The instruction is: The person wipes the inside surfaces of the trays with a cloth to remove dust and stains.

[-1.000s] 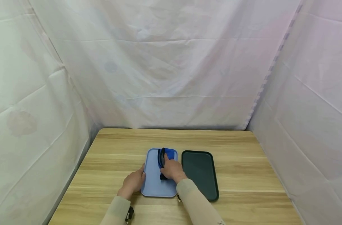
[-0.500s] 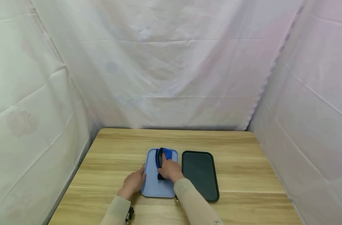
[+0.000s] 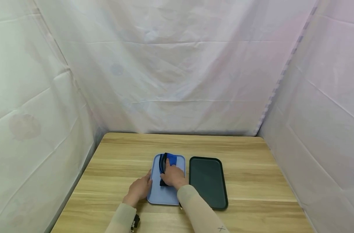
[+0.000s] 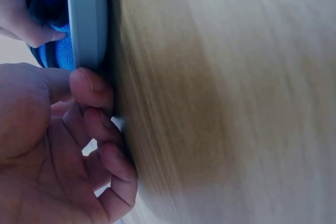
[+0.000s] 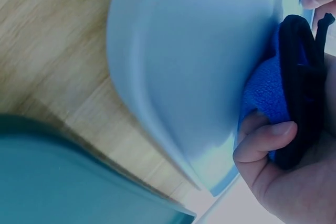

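Observation:
A light blue tray lies on the wooden table. My left hand holds its left edge; in the left wrist view, curled fingertips meet the rim from outside. My right hand grips a blue fuzzy cloth with black edging, down on the tray. Its index finger lies extended along the cloth's top. In the right wrist view, other fingers curl round the fuzzy side. The palm and fingers hide part of the cloth.
To the right of the blue tray lies a dark green tray, a narrow strip of table between them. The right forearm crosses over its near left corner. White curtains hang behind and at both sides of the wooden table.
My right hand has slid the blue cloth a short way left across the tray. The left hand keeps its place at the tray's left edge.

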`<state>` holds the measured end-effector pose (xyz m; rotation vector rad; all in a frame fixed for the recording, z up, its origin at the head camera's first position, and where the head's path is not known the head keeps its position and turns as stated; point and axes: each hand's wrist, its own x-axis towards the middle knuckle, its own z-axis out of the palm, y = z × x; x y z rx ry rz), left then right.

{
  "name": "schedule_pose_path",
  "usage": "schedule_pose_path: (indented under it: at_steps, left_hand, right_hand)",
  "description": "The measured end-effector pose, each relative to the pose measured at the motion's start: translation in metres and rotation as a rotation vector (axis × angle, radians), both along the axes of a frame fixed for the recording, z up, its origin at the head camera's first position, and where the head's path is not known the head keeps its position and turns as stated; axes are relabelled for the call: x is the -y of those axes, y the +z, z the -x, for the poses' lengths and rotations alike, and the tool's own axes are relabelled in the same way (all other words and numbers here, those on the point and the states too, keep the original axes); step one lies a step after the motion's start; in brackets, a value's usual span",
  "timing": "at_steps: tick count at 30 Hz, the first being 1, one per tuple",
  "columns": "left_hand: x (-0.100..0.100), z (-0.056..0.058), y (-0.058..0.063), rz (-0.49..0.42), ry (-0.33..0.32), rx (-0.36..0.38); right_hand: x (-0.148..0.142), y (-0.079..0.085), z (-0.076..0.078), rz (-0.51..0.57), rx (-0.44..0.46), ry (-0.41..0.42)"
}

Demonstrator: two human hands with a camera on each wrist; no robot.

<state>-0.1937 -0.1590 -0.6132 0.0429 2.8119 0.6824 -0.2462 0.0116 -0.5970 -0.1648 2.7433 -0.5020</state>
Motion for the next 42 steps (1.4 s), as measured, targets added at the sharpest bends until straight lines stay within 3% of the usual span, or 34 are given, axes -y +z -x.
schedule_pose_path:
  at_steps: [28, 42]
  left_hand:
    - [0.0, 0.001, -0.008, -0.009, 0.017, 0.007]
    - [-0.001, 0.002, -0.003, 0.0, 0.033, -0.004]
  right_hand:
    - [0.024, -0.011, 0.0, 0.02, 0.008, -0.012]
    - [0.03, -0.008, -0.002, 0.006, 0.013, 0.006]
